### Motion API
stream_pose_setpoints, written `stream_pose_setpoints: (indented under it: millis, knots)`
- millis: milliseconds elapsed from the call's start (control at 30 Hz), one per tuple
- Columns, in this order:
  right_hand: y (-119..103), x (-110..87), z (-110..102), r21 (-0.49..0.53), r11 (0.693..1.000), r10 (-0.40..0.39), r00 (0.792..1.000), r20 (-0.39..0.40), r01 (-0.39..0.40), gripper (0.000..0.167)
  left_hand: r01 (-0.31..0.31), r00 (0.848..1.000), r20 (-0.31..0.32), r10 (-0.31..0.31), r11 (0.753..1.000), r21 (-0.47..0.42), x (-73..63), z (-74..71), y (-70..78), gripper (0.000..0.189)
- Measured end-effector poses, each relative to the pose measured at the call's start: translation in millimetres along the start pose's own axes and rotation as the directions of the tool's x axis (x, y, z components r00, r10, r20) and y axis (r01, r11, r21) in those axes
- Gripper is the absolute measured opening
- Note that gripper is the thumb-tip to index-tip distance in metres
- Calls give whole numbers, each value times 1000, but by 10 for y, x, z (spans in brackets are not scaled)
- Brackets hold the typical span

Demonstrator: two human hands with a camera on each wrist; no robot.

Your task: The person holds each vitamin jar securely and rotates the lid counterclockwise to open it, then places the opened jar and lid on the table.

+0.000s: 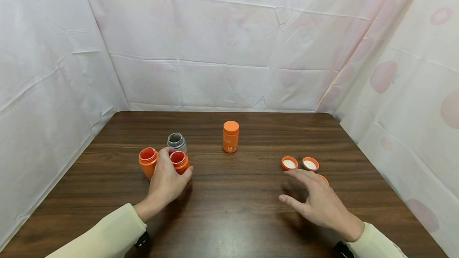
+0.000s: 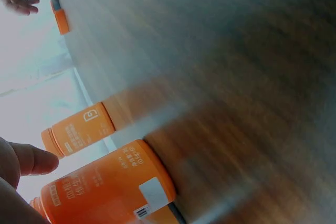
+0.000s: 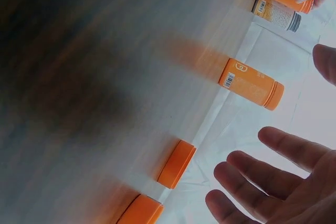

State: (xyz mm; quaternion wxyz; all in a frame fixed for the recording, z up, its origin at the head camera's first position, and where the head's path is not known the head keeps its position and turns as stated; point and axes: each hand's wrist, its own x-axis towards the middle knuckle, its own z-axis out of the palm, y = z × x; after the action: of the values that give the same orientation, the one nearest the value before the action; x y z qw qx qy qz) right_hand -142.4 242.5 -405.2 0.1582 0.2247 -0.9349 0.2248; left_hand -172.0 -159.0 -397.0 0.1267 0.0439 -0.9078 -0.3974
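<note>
My left hand [image 1: 166,180] is round the upper part of an uncapped orange bottle [image 1: 179,161], thumb on its right side; the fingers' contact is partly hidden. That bottle [image 2: 113,187] stands upright on the table in the left wrist view. Beside it are another uncapped orange bottle [image 1: 146,161] on the left and an uncapped grey bottle [image 1: 177,142] behind. Over on the right, my right hand [image 1: 320,202] hovers above the table with spread fingers and holds nothing. Just beyond it lie an orange cap [image 1: 289,163] and a second cap [image 1: 310,164], white insides up; a third cap [image 1: 323,178] is mostly hidden.
A capped orange bottle [image 1: 230,137] stands upright at the middle back of the dark wooden table [image 1: 229,218]. White sheets [image 1: 222,43] hang behind the table and along both sides.
</note>
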Motion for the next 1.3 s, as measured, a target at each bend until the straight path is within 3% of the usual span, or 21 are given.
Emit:
stream_pose_setpoints:
  millis: [133,267,500,633,767,967,1100,1300]
  knots:
    - [6,2,-4,-1,1000,4,1000,5,-4,67,-46,998,-28,47,998,34,-24,-10,29,82]
    - [1,7,-9,-2,1000,2,1000,4,-2,67,-165,982,-84,169,985,53,-35,-4,68,84]
    - [-45,24,-15,3,1000,-4,1000,5,4,65,-394,900,-165,404,914,95,-21,47,160,86]
    - [-75,25,-18,8,1000,1,1000,12,-1,66,-461,861,-182,476,879,119,6,49,220,85]
    - [-83,19,-22,4,1000,14,1000,20,-14,68,-503,838,-178,516,856,118,31,81,310,82]
    - [-97,32,-17,1,1000,3,1000,13,-3,64,-509,843,-164,512,859,61,46,192,443,80]
    - [-112,41,-9,-1,1000,2,1000,16,-2,64,-482,866,-144,480,876,20,42,272,514,78]
    - [-132,41,18,-6,1000,1,1000,20,-1,64,-403,912,-99,398,914,-44,37,392,563,74]
